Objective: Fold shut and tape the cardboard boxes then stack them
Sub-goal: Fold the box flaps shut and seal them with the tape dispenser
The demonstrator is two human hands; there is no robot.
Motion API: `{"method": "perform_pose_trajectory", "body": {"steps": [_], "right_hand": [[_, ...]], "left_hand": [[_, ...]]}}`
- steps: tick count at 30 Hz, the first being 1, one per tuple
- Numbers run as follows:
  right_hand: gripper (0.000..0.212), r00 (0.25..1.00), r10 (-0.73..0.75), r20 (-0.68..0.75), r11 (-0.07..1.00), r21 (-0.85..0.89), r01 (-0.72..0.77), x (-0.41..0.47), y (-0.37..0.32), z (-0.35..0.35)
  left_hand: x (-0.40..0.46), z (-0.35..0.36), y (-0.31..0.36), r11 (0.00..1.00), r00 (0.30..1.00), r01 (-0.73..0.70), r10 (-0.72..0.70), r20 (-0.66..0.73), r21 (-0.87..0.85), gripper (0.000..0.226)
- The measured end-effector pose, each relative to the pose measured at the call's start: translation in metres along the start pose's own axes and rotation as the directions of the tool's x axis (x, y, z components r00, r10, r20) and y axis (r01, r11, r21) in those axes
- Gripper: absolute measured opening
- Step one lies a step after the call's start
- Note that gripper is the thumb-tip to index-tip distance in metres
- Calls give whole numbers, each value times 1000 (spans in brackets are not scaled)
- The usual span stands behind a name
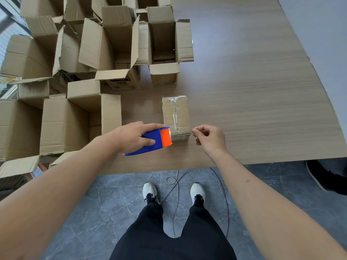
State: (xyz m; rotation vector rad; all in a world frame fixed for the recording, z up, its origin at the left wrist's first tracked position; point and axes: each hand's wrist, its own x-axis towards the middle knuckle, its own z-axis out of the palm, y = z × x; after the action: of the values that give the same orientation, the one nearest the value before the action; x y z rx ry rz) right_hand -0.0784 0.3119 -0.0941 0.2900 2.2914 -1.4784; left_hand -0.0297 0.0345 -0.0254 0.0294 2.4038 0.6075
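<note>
Crowding the counter's (244, 91) left side and far left corner, open cardboard boxes (78, 117) stood with their flaps up. Near the front edge, the left hand (131, 136) gripped a blue and orange tape dispenser (152, 141), fingers curled round its body, its orange end touching the near end of a small closed box (175, 117). That box lay near the middle of the front edge, clear tape running along its top seam. Just to its right, the right hand (210, 137) hovered close to the box's near corner, fingers curled with thumb and forefinger pressed together; whether they pinched anything could not be told.
</note>
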Motion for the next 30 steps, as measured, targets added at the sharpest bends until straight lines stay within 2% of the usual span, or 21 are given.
{"method": "perform_pose_trajectory", "body": {"steps": [1,4,5,6,8,9,11,13,17,25,30], "right_hand": [[3,1000,0,18,1000,-18,0,2,1,3],[50,995,45,84,976,-216,-26,6,5,7],[57,996,29,80,960,-281,-5,6,6,8],[59,998,-21,57,944,-327,39,4,6,9],[56,971,-237,17,905,-359,227,-1,5,11],[56,928,-368,63,850,-382,363,-4,1,12],[56,792,-542,282,659,-442,608,-6,-2,16],[58,704,-543,458,502,-495,709,-4,0,17],[91,725,-515,458,439,-585,681,5,8,16],[88,689,-578,437,393,-591,705,18,21,17],[84,653,-601,460,374,-561,739,22,18,11]], "left_hand": [[1,-1,1,1000,1000,5,-5,5,-3,58],[2,-3,2,1000,1000,14,-14,13,-13,58],[2,-4,3,1000,1000,13,-13,14,-16,59],[2,-4,3,1000,1000,12,-11,16,-19,59],[4,-4,5,1000,1000,10,-9,20,-28,59],[5,-3,6,999,1000,9,-8,19,-33,59],[8,-1,9,999,1000,7,-7,7,-36,59],[10,1,11,999,1000,9,-9,-2,-50,59],[12,9,14,989,1000,-14,13,-8,-146,61],[-19,35,-4,926,995,-38,1,-98,-375,62],[-21,38,5,934,993,7,-48,-106,-357,59]]}}
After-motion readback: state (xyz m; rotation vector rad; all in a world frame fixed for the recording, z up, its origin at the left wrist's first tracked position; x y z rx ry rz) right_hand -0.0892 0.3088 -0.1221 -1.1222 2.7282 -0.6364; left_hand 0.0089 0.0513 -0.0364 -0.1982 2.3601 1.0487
